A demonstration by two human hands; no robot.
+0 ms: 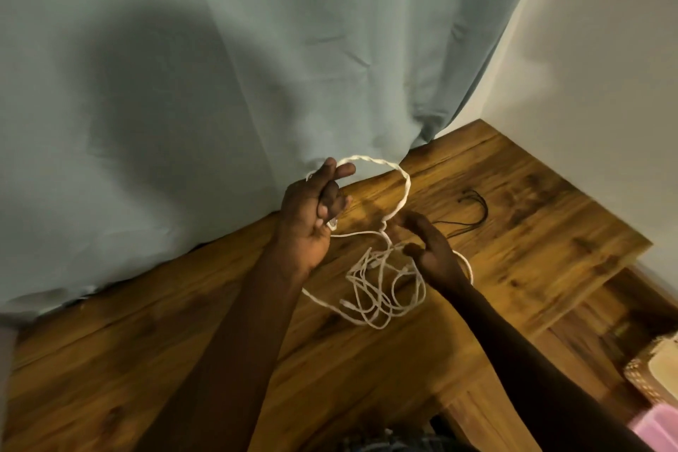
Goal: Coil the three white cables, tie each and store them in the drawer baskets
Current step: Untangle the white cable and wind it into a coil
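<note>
A loose tangle of white cables (381,290) lies on the wooden table (183,334) between my two forearms. One white cable (401,176) rises from the tangle in an arc above the table. My left hand (312,209) is raised palm up and holds one end of that arc between its curled fingers. My right hand (427,242) hovers just over the tangle and pinches the other side of the arc near its fingertips. Which cable in the pile the arc belongs to is unclear.
Thin black ties (473,209) lie on the table beyond my right hand. A grey-green curtain (183,66) hangs along the table's far edge. At the lower right, below the table edge, are a woven basket (656,367) and something pink (656,426).
</note>
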